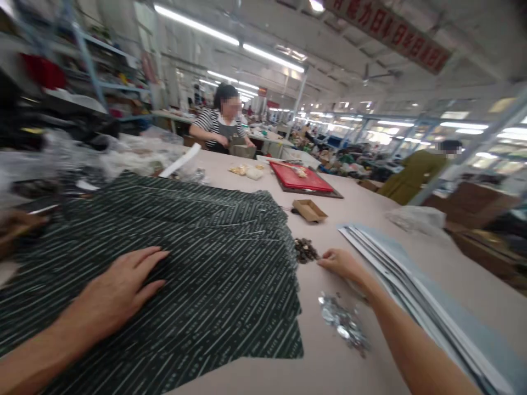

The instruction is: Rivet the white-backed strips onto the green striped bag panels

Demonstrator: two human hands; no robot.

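My left hand [123, 288] lies flat, fingers stretched out, on a stack of dark green striped fabric pieces [197, 258] spread over the table. My right hand [340, 262] reaches to a small pile of dark buttons [305, 250] beside the fabric's right edge, its fingers curled together in a pinch at the pile; what they hold is too small to make out. A heap of small silvery pieces [343, 323] lies on the table under my right forearm.
A stack of grey-white sheets [415, 285] runs along the right. A small cardboard tray [309, 210], a red board [302, 178] and clear bags [135, 153] sit farther back. One person works at the table's far end [220, 129]; another stands at the right [415, 173].
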